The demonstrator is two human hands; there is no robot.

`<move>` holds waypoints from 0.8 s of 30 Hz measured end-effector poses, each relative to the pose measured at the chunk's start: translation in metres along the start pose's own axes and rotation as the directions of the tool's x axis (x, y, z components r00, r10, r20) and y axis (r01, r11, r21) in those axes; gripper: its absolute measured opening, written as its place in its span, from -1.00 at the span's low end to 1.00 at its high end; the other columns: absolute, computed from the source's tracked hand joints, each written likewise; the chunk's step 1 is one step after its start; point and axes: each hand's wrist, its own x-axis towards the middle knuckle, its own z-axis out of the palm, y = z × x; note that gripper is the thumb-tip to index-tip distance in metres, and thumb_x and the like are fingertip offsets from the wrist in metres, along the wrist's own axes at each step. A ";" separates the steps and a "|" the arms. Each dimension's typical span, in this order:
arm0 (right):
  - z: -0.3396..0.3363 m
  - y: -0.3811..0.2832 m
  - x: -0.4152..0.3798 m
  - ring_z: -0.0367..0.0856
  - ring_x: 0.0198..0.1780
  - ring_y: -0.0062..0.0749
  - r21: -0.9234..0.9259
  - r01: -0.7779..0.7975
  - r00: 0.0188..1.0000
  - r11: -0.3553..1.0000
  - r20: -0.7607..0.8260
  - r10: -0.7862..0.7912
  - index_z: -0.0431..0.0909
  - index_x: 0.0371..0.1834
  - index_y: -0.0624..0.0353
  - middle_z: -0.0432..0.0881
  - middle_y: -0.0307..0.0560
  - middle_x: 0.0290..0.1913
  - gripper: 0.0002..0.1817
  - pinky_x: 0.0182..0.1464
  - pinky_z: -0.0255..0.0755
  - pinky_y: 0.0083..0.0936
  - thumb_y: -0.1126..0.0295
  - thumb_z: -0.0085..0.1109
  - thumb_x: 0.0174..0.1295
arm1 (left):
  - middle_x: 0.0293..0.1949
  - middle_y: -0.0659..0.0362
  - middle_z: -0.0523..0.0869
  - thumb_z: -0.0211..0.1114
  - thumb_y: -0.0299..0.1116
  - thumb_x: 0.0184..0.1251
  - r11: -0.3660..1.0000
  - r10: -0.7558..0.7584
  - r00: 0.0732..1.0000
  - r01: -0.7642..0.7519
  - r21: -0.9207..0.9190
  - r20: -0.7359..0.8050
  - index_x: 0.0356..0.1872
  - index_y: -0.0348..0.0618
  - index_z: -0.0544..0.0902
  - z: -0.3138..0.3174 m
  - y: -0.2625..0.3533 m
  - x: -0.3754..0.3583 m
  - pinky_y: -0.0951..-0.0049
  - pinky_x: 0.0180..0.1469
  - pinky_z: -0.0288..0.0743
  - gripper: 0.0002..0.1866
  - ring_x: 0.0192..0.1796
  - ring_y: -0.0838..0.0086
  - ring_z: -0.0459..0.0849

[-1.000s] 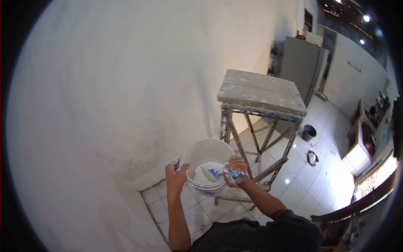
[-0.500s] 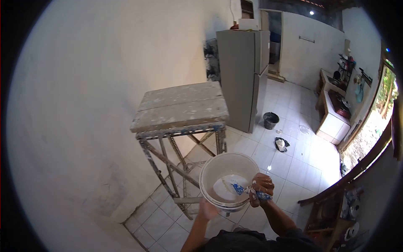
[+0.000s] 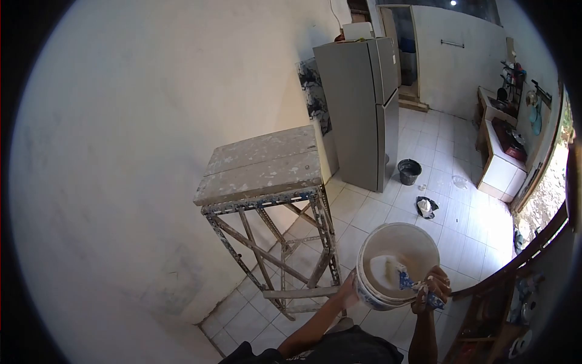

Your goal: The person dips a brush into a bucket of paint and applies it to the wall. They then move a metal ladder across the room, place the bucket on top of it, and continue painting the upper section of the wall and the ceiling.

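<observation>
My left hand (image 3: 347, 293) supports a white bucket (image 3: 368, 285) from its left side, with the fingers partly hidden against the wall. The bucket is tilted and has a white, paste-like material (image 3: 383, 270) at the bottom. At the right rim, my right hand (image 3: 433, 287) is closed around a blue scraper (image 3: 405, 279) smeared with white. Its flared blue end points into the bucket, and the handle comes out below my fist. White smears cover the fingers of that hand.
A paint-spotted wooden-topped metal stand (image 3: 260, 162) is at the left, beside the wall (image 3: 133, 151). A grey refrigerator (image 3: 354, 115) stands behind it. On the tiled floor are a black bucket (image 3: 409, 172) and a black bag with white contents (image 3: 427, 207). A shelf (image 3: 485, 321) is at lower right.
The bucket, both hands and the scraper have moved right in the view, away from the stand. The scraper is still in my right hand. The camera view has also shifted.
</observation>
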 end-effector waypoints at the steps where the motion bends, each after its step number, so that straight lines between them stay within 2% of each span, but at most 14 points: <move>1: -0.002 0.003 -0.001 0.29 -0.77 -0.47 0.007 -0.005 1.000 1.000 0.002 0.005 0.41 -0.52 0.23 0.29 -0.24 -0.77 -0.91 -0.64 0.21 -0.55 0.46 0.00 -0.10 | 0.25 0.13 0.35 -0.24 0.15 0.38 0.904 0.124 0.992 -0.123 0.408 0.025 0.31 -0.05 0.16 -0.013 -0.005 0.010 0.20 0.30 0.16 -0.36 0.25 0.30 0.34; 2: -0.001 0.005 0.002 0.31 -0.74 -0.46 0.026 -0.014 0.999 1.000 0.029 0.013 0.41 -0.52 0.23 0.32 -0.22 -0.74 -0.91 -0.62 0.23 -0.54 0.45 0.01 -0.09 | 0.24 0.10 0.36 -0.26 0.14 0.39 0.971 0.010 0.977 0.042 0.237 -0.214 0.31 -0.08 0.15 -0.012 0.008 0.019 0.26 0.29 0.16 -0.37 0.24 0.33 0.34; 4: 0.004 0.010 0.011 0.35 -0.67 -0.43 0.059 -0.022 0.997 0.998 0.081 0.017 0.42 -0.53 0.24 0.36 -0.17 -0.68 -0.91 -0.59 0.25 -0.53 0.45 0.02 -0.06 | 0.22 0.05 0.37 -0.23 0.12 0.40 0.975 0.172 0.985 -0.171 0.139 0.008 0.29 -0.15 0.17 -0.026 0.038 0.017 0.26 0.25 0.20 -0.37 0.20 0.32 0.38; 5: 0.008 0.014 0.018 0.37 -0.64 -0.41 0.075 -0.022 0.994 0.997 0.105 0.014 0.42 -0.53 0.24 0.38 -0.15 -0.65 -0.91 -0.57 0.26 -0.53 0.44 0.03 -0.04 | 0.22 0.05 0.37 -0.23 0.12 0.40 0.974 0.179 0.984 -0.179 0.138 0.011 0.29 -0.15 0.17 -0.025 0.055 0.019 0.26 0.25 0.20 -0.37 0.20 0.32 0.38; 8: 0.025 0.024 0.034 0.44 -0.54 -0.36 0.127 -0.028 0.985 0.991 0.172 0.006 0.42 -0.54 0.25 0.45 -0.07 -0.55 -0.89 -0.52 0.30 -0.51 0.43 0.06 0.00 | 0.19 0.02 0.40 -0.20 0.12 0.39 0.975 0.217 0.967 -0.208 0.078 -0.135 0.25 -0.20 0.20 -0.019 0.106 0.023 0.25 0.24 0.21 -0.36 0.17 0.30 0.42; 9: 0.030 0.027 0.037 0.46 -0.50 -0.34 0.147 -0.036 0.980 0.988 0.197 0.006 0.42 -0.55 0.26 0.47 -0.05 -0.52 -0.88 -0.50 0.31 -0.51 0.43 0.07 0.02 | 0.17 0.03 0.42 -0.18 0.14 0.38 0.955 0.280 0.949 -0.259 0.145 -0.144 0.24 -0.19 0.21 -0.016 0.117 0.021 0.24 0.24 0.21 -0.36 0.15 0.29 0.43; 11: 0.055 0.034 0.042 0.44 -0.59 -0.39 0.197 -0.032 0.990 0.980 0.144 0.004 0.41 -0.61 0.26 0.43 -0.10 -0.62 -0.87 -0.53 0.32 -0.52 0.44 0.03 0.00 | 0.16 0.03 0.43 -0.17 0.15 0.36 0.924 0.351 0.924 -0.315 0.214 -0.153 0.23 -0.19 0.22 -0.020 0.134 0.016 0.23 0.24 0.21 -0.36 0.14 0.28 0.44; 13: 0.088 0.038 0.069 0.24 -0.81 -0.47 0.356 0.005 1.000 0.935 0.001 -0.006 0.37 -0.73 0.24 0.26 -0.26 -0.81 -0.87 -0.66 0.17 -0.56 0.45 -0.01 -0.12 | 0.15 0.03 0.45 -0.14 0.16 0.34 0.873 0.478 0.809 -0.394 0.287 -0.341 0.22 -0.16 0.23 -0.030 0.150 0.011 0.22 0.21 0.24 -0.35 0.14 0.26 0.45; 14: 0.093 0.043 0.066 0.26 -0.79 -0.44 0.438 -0.049 0.998 0.898 0.061 0.025 0.37 -0.72 0.24 0.27 -0.24 -0.80 -0.89 -0.63 0.22 -0.55 0.48 0.01 -0.14 | 0.14 0.02 0.45 -0.15 0.17 0.34 0.854 0.514 0.784 -0.429 0.295 -0.348 0.22 -0.14 0.22 -0.034 0.158 0.005 0.20 0.20 0.25 -0.36 0.15 0.26 0.44; 17: 0.116 0.054 0.071 0.30 -0.75 -0.42 0.472 -0.096 0.994 0.876 0.096 0.057 0.37 -0.70 0.22 0.29 -0.24 -0.78 -0.91 -0.60 0.28 -0.53 0.50 0.02 -0.14 | 0.15 0.00 0.45 -0.16 0.18 0.34 0.841 0.541 0.744 -0.471 0.267 -0.391 0.22 -0.14 0.22 -0.048 0.167 0.004 0.19 0.17 0.27 -0.35 0.16 0.26 0.44; 18: 0.125 0.057 0.071 0.30 -0.75 -0.42 0.491 -0.098 0.994 0.865 0.089 0.062 0.37 -0.70 0.22 0.29 -0.24 -0.78 -0.91 -0.60 0.28 -0.53 0.50 0.02 -0.14 | 0.19 -0.01 0.40 -0.21 0.22 0.33 0.864 0.504 0.770 -0.451 0.226 -0.391 0.27 -0.16 0.17 -0.043 0.169 0.007 0.20 0.23 0.23 -0.29 0.21 0.23 0.40; 20: 0.142 0.063 0.067 0.36 -0.71 -0.41 0.480 -0.047 0.996 0.876 -0.050 0.080 0.40 -0.70 0.19 0.33 -0.22 -0.75 -0.91 -0.57 0.33 -0.51 0.49 0.08 -0.16 | 0.26 -0.03 0.31 -0.23 0.26 0.31 0.841 0.469 0.863 -0.373 0.391 -0.187 0.31 -0.17 0.14 -0.006 0.163 0.003 0.22 0.29 0.17 -0.24 0.25 0.18 0.35; 23: 0.144 0.087 0.048 0.41 -0.69 -0.41 0.440 -0.132 0.991 0.888 0.040 0.127 0.44 -0.68 0.18 0.37 -0.21 -0.74 -0.90 -0.52 0.37 -0.49 0.44 0.16 -0.17 | 0.31 -0.01 0.24 -0.21 0.23 0.31 0.792 0.505 0.838 -0.353 0.497 -0.208 0.32 -0.18 0.14 -0.009 0.123 0.017 0.23 0.34 0.10 -0.24 0.31 0.21 0.27; 24: 0.140 0.111 0.028 0.46 -0.67 -0.39 0.486 -0.140 0.990 0.863 0.100 0.104 0.48 -0.66 0.18 0.42 -0.19 -0.71 -0.87 -0.47 0.40 -0.49 0.39 0.21 -0.17 | 0.32 0.02 0.23 -0.18 0.21 0.31 0.918 0.397 0.868 -0.382 0.111 -0.297 0.32 -0.15 0.16 -0.026 0.107 0.028 0.23 0.34 0.09 -0.27 0.33 0.23 0.23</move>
